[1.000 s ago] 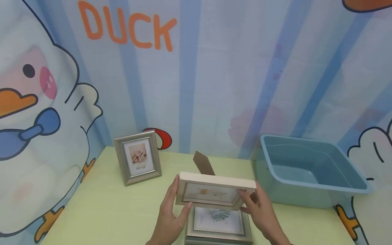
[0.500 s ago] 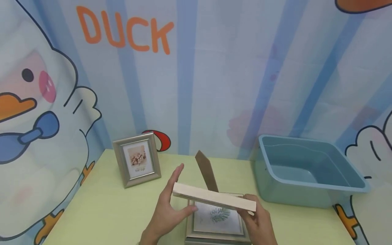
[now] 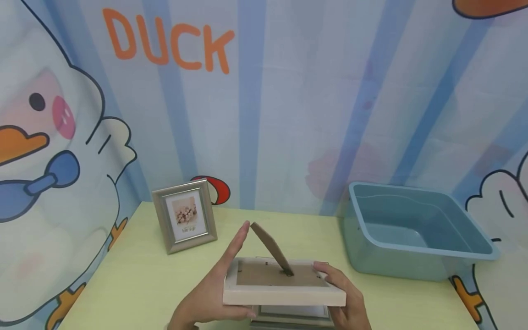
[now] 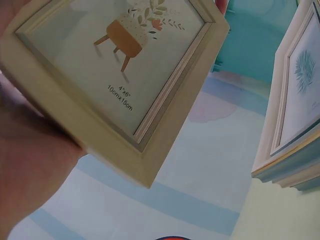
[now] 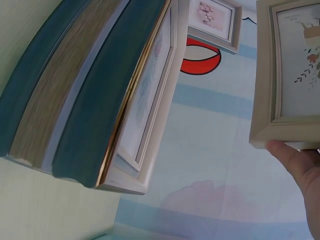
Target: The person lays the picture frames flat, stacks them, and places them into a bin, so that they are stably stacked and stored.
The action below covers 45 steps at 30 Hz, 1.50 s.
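Frame (image 3: 276,280), back upward, its long axis running from left hand (image 3: 210,293) (spread, against one end) to right hand (image 3: 348,295) (pinching the other), apparently above the stack (image 5: 92,95).

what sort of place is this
Probably a staged tabletop set-up indoors: a cartoon duck backdrop behind a pale yellow table, with a blue tub standing on it.

"What's between your hands?"
"A picture frame (image 3: 284,295), my left hand (image 3: 210,293) and right hand (image 3: 348,298) at its sides, above the near stack of frames (image 3: 294,312)."
"And beyond?"
"Standing frame (image 3: 184,217) far left, tub (image 3: 416,263) far right, both on the table (image 3: 136,275)."
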{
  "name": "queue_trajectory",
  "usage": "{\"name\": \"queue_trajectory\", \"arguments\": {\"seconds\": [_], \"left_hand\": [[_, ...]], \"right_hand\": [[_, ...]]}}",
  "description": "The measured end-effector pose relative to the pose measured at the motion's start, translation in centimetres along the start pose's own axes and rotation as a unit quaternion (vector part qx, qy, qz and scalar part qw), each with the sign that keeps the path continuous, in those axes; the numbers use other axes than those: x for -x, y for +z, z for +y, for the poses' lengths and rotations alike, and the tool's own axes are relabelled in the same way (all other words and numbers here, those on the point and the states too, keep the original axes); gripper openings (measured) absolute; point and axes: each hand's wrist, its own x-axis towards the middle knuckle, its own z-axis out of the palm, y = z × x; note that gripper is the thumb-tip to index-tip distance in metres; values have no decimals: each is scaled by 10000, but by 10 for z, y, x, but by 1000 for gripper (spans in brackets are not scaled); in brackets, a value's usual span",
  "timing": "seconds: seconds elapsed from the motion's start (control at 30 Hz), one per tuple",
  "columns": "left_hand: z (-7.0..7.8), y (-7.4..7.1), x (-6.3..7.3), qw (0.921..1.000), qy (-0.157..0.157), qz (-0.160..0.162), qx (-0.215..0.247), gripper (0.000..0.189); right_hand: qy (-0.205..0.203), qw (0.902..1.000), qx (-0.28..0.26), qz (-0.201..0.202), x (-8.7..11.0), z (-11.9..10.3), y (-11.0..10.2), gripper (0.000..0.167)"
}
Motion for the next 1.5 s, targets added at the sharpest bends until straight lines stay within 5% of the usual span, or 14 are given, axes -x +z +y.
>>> {"name": "queue_trajectory", "arguments": {"seconds": [0.23, 0.5, 0.6, 0.83, 1.1, 1.3, 1.5], "left_hand": [[5, 2, 5, 9998, 41, -163, -128, 129], [0, 6, 4, 9970, 657, 355, 220, 119], [-3, 8, 3, 9919, 977, 720, 362, 102], [-8, 9, 2, 9661, 1981, 1471, 757, 48], [-10, 12, 3, 9622, 2043, 1609, 808, 41], [-9, 14, 3, 9660, 1661, 1945, 375, 45], [-6, 14, -5, 9690, 1057, 2227, -185, 42]], "right_hand": [[-542, 9967, -598, 37, -13, -5, 0, 30], [-596, 9946, -842, 140, -11, -3, 1, 34], [-558, 9941, -894, 252, -13, -6, 1, 34], [-396, 9943, -834, 541, -16, -10, -1, 31], [-278, 9976, -446, 458, -5, 0, -2, 30], [865, 9955, 348, 160, 4, -3, -4, 28], [2448, 9643, 922, -418, -4, -18, -6, 33]]}}
